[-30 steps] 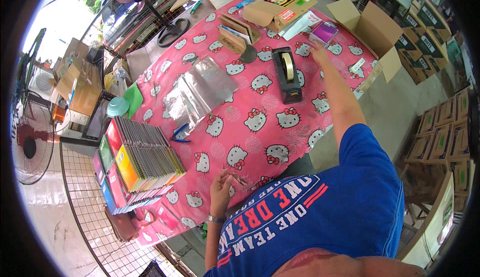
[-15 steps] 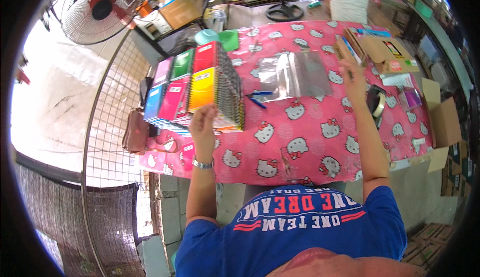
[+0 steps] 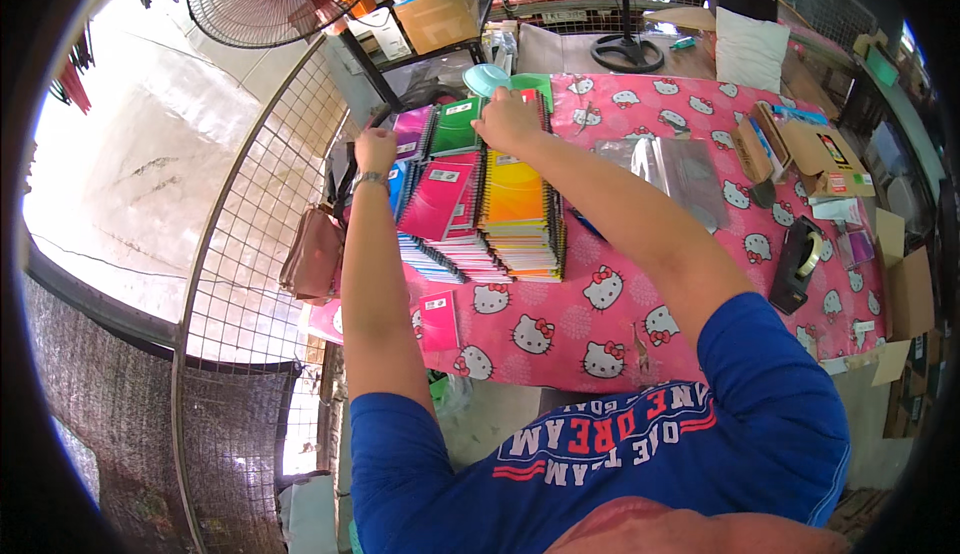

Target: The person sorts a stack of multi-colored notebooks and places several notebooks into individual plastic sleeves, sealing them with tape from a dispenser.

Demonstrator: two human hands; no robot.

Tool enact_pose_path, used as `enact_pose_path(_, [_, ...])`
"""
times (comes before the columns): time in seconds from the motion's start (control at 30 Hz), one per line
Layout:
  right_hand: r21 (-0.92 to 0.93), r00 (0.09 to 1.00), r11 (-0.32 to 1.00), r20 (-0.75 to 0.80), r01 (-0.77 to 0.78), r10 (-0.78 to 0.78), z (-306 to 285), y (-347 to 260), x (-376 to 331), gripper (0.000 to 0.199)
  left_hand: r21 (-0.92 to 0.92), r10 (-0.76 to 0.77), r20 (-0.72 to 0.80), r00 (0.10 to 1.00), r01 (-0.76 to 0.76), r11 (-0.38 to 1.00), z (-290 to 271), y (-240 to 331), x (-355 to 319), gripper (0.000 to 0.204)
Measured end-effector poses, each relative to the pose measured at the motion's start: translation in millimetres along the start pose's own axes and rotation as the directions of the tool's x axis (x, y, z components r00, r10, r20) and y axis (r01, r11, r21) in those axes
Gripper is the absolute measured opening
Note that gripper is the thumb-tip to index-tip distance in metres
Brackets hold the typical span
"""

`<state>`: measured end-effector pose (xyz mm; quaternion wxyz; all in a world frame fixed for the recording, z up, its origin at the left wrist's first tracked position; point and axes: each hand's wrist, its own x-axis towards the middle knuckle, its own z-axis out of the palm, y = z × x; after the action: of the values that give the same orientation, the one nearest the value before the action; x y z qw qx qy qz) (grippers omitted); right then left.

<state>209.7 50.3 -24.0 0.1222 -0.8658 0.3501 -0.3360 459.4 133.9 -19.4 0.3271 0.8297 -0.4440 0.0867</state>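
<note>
Spiral notebooks stand in tight stacks on the pink table, with purple, green (image 3: 456, 126), red, blue, magenta (image 3: 436, 197) and yellow (image 3: 513, 192) covers on top. The top magenta one lies slightly askew. My left hand (image 3: 375, 150) is at the left side of the stacks, beside the purple (image 3: 410, 132) and blue (image 3: 397, 187) notebooks, its fingers curled together; whatever they grip is hidden. Over the back stacks reaches my right hand (image 3: 510, 122), thumb and fingers apart, touching the green notebook's right edge and covering much of the red one (image 3: 545, 109).
Clear plastic sleeves (image 3: 690, 179) lie right of the stacks. A tape dispenser (image 3: 797, 266) and an opened cardboard box (image 3: 815, 154) are farther right. A brown bag (image 3: 313, 254) hangs by the wire mesh at left. A small pink card (image 3: 438, 321) lies near the front edge.
My right hand has swung left from the cardboard box to the back stacks. My left hand has moved from the yellow notebook's front to the stacks' left side. The view has shifted left.
</note>
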Motion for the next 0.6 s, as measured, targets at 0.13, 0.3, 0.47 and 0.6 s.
enact_pose_path(0.13, [-0.479, 0.996, 0.877, 0.089, 0.034, 0.010, 19, -35, 18, 0.034, 0.093, -0.042, 0.230, 0.972, 0.021, 0.995, 7, -24, 16, 0.036])
enact_pose_path(0.3, [-0.515, 0.973, 0.855, 0.164, -0.058, 0.165, 27, -38, 25, 0.041, 0.259, 0.116, 0.036, 0.993, -0.122, 0.958, 19, -8, 3, 0.051])
enact_pose_path(0.47, [-0.222, 0.869, 0.860, 0.092, -0.459, 0.487, 11, -30, 34, 0.057, 0.206, 0.205, 0.303, 0.931, -0.274, 0.939, 11, 35, -14, 0.061])
enact_pose_path(0.6, [0.004, 0.818, 0.819, 0.038, -0.574, 0.574, -20, -21, 28, 0.065, 0.255, 0.231, 0.299, 0.926, -0.311, 0.916, 5, 29, -8, 0.052])
